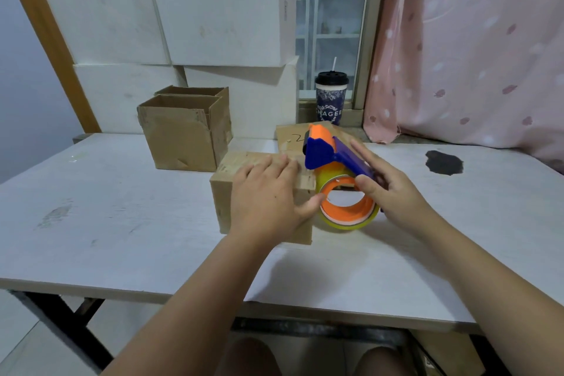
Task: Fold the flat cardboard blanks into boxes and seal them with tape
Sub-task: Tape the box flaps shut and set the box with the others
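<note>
A small closed cardboard box (224, 195) stands on the white table (122, 223) in the middle of the view. My left hand (268, 192) lies flat on its top with fingers spread, the thumb over its right edge. Against the box's right side is a blue and orange tape dispenser (332, 159) carrying a roll of clear tape (348, 210). My right hand (387, 186) grips the dispenser's blue handle. A flat cardboard blank (290, 136) lies behind the dispenser, partly hidden by it.
Two open cardboard boxes (183, 134) stand at the back left of the table. Large white boxes (213, 9) are stacked behind. A dark cup with a straw (331, 98) sits on the window sill. A black stain (444, 162) marks the table at right. A pink curtain (473, 40) hangs at right.
</note>
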`<move>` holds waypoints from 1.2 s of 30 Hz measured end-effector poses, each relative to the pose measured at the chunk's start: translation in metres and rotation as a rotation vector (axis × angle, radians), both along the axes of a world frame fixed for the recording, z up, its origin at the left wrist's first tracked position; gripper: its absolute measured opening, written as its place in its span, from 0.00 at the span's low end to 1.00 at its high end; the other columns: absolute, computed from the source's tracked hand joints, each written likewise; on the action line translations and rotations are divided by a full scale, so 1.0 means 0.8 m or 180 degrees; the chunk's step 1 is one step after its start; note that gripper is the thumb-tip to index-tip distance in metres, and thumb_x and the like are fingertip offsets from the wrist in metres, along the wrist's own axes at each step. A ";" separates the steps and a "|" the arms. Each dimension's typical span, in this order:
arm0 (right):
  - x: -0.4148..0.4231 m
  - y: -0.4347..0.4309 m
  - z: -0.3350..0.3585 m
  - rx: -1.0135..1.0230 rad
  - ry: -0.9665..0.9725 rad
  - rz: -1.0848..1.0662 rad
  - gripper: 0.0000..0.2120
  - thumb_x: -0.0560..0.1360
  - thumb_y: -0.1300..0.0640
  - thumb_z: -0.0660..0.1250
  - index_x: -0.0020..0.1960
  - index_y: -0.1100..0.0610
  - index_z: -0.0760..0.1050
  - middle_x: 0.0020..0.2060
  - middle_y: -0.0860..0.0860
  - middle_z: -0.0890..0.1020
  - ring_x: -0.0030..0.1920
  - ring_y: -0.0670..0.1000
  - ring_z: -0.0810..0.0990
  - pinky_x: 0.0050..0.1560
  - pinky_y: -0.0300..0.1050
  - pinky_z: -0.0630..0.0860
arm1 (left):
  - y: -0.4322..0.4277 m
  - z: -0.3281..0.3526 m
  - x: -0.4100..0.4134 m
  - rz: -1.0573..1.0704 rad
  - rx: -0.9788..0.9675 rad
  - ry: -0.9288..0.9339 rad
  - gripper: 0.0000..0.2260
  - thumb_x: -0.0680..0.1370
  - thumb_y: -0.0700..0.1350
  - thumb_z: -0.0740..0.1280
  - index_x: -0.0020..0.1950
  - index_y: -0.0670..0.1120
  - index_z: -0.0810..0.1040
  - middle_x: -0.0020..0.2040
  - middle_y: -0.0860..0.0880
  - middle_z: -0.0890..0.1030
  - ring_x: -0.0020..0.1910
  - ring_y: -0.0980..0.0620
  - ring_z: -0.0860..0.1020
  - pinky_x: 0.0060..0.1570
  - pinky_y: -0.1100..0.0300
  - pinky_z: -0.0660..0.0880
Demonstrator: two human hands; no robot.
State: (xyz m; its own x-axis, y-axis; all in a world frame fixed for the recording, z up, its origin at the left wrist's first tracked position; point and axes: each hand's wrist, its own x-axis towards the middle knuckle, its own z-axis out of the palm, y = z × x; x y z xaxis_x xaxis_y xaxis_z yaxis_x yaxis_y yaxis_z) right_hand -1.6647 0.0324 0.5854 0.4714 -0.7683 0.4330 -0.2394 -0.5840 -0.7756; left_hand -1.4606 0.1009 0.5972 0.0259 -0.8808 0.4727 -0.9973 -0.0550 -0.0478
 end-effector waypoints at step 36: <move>0.036 0.013 0.055 -0.0207 0.0521 0.0527 0.31 0.65 0.47 0.75 0.64 0.33 0.67 0.61 0.30 0.70 0.62 0.33 0.71 0.57 0.28 0.69 | 0.019 -0.002 0.069 -0.0135 -0.0214 0.0147 0.30 0.69 0.65 0.46 0.66 0.60 0.73 0.65 0.55 0.76 0.66 0.52 0.72 0.60 0.51 0.63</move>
